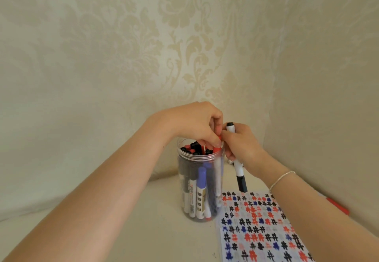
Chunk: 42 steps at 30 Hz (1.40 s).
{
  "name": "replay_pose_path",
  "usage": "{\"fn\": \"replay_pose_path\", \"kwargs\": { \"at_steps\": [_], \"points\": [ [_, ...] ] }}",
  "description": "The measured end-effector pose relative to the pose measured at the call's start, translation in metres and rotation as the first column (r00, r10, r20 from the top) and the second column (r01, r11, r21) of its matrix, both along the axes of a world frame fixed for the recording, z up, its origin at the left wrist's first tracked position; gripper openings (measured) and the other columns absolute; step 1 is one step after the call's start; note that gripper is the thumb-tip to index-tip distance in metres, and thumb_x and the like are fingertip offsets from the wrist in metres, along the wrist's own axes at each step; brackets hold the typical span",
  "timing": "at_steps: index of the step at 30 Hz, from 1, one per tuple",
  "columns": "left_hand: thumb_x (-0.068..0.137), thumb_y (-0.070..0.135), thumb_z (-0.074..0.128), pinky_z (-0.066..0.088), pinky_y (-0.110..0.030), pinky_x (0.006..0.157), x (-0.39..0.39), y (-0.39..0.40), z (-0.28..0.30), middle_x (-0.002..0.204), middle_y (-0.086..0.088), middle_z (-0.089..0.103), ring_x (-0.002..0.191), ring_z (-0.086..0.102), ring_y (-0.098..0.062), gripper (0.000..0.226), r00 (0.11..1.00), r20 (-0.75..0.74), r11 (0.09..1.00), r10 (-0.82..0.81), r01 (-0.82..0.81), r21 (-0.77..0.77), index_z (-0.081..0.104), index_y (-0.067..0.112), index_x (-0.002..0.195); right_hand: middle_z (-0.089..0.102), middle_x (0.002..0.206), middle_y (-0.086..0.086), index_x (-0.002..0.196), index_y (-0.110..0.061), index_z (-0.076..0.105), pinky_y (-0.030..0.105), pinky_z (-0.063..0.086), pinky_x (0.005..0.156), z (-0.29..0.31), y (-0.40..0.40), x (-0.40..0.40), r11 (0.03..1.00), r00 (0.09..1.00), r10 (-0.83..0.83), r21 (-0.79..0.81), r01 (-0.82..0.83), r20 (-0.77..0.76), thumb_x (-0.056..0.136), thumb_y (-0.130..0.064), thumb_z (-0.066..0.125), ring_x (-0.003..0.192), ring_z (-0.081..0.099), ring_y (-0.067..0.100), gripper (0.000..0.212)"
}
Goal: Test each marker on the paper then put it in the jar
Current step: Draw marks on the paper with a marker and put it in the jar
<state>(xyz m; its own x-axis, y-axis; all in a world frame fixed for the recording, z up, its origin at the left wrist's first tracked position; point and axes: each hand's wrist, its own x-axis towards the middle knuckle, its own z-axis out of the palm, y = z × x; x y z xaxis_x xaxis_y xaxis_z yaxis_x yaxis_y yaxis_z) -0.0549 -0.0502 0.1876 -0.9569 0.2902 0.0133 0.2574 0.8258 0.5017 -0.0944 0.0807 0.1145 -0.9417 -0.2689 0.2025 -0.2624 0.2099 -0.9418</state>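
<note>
the clear plastic jar (pixel 200 186) stands on the cream tabletop (pixel 143 231), just left of the paper (pixel 260 229). several markers stand upright inside it, packed too closely for a sure count; through the wall at least one blue-capped marker (pixel 202 192) and a black-capped one beside it show. their white barrels carry printed labels with dark blocks and small lettering, too blurred to read, so no brand can be made out.

the left hand (pixel 196 124) hovers over the jar mouth, fingers curled down, pinching a red marker cap (pixel 217 148) at the right rim. the right hand (pixel 242 145) is just beside it, fingertips touching the same red piece, while its curled fingers grasp a white marker (pixel 238 166) held nearly upright beside the jar, black cap pointing down above the paper's far edge. a thin bracelet (pixel 282 178) circles the right wrist.

the paper is covered in rows of hash marks in three colours, black, red and blue, too many to count. one red marker (pixel 338 206) lies on the table right of the right forearm, partly hidden.
</note>
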Motion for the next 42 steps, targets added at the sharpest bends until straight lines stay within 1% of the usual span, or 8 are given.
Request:
{"fn": "replay_pose_path", "kwargs": {
  "at_steps": [6,13,17,21,26,34,39,42],
  "points": [
    [0.072,0.027,0.082,0.056,-0.030,0.067,0.006,-0.011,-0.016,0.068,-0.001,0.073,0.063,0.069,-0.010,0.024,0.989,-0.074,0.991,0.130,-0.130,-0.007,0.063,0.014,0.078,0.051,0.072,0.015,0.094,0.008,0.063,0.024,0.024,0.041,0.015,0.026,-0.001,0.946,0.947,0.277,0.124,-0.299,0.163,0.075,-0.020,0.068,0.048,0.036,0.017,0.034],
    [0.070,0.034,0.082,0.046,-0.020,0.083,0.004,-0.010,-0.016,0.080,0.019,0.069,0.087,0.061,-0.003,0.021,0.987,0.146,0.963,0.062,-0.020,-0.270,0.078,0.029,0.089,0.053,0.039,-0.006,0.084,0.003,0.067,0.012,0.030,0.036,0.030,0.022,0.010,0.969,0.966,0.211,0.162,-0.186,-0.151,0.085,-0.013,0.070,0.032,0.042,0.003,0.016],
    [0.065,0.041,0.084,0.050,-0.032,0.094,-0.005,-0.008,-0.016,0.093,0.012,0.073,0.097,0.064,-0.011,0.034,0.984,0.174,0.948,0.047,0.011,-0.318,0.076,0.028,0.096,0.064,0.051,0.001,0.084,0.007,0.064,0.011,0.035,0.041,0.030,0.015,0.014,0.962,0.946,0.218,0.214,-0.168,-0.240,0.086,-0.013,0.068,0.036,0.053,0.010,0.021],
    [0.064,0.041,0.085,0.053,-0.034,0.091,-0.010,-0.002,-0.014,0.093,0.010,0.071,0.094,0.066,-0.011,0.033,0.977,0.209,0.932,0.035,0.044,-0.361,0.072,0.033,0.094,0.069,0.071,0.018,0.081,0.003,0.063,0.030,0.048,0.057,0.031,0.015,0.010,0.946,0.927,0.244,0.279,-0.163,-0.285,0.084,-0.013,0.068,0.043,0.060,0.017,0.017],
    [0.063,0.042,0.086,0.056,-0.036,0.088,-0.018,0.005,-0.012,0.100,0.004,0.071,0.095,0.068,-0.016,0.050,0.964,0.264,0.903,0.022,0.094,-0.418,0.068,0.027,0.107,0.059,0.047,0.002,0.082,0.013,0.060,0.010,0.031,0.039,0.031,0.022,0.011,0.958,0.932,0.259,0.189,-0.216,-0.252,0.085,-0.004,0.065,0.034,0.048,0.005,0.017],
    [0.069,0.042,0.079,0.052,-0.026,0.069,-0.011,0.002,-0.019,0.076,0.009,0.065,0.076,0.062,-0.014,0.030,1.000,0.017,0.884,0.018,-0.008,-0.468,0.071,0.023,0.091,0.063,0.049,0.003,0.087,0.011,0.064,0.014,0.025,0.033,0.040,0.028,0.015,0.907,0.911,0.401,0.178,-0.381,-0.094,0.088,-0.003,0.063,0.029,0.043,0.003,0.014],
    [0.066,0.044,0.082,0.050,-0.027,0.068,-0.008,-0.005,-0.021,0.072,0.009,0.068,0.075,0.061,-0.012,0.025,0.998,-0.027,0.912,0.052,-0.058,-0.406,0.076,0.024,0.082,0.067,0.063,0.015,0.077,0.005,0.063,0.023,0.042,0.049,0.036,0.017,0.009,0.942,0.921,0.277,0.267,-0.204,-0.274,0.087,-0.010,0.065,0.039,0.053,0.013,0.018],
    [0.067,0.048,0.081,0.044,-0.022,0.067,-0.004,-0.001,-0.017,0.068,0.018,0.064,0.076,0.057,-0.006,0.025,0.997,0.045,0.930,0.055,-0.034,-0.366,0.078,0.031,0.085,0.059,0.050,-0.002,0.073,-0.003,0.057,0.020,0.042,0.048,0.028,0.012,0.003,0.977,0.917,0.148,0.200,-0.077,-0.371,0.089,-0.014,0.063,0.037,0.052,0.011,0.020]
  ]
}}
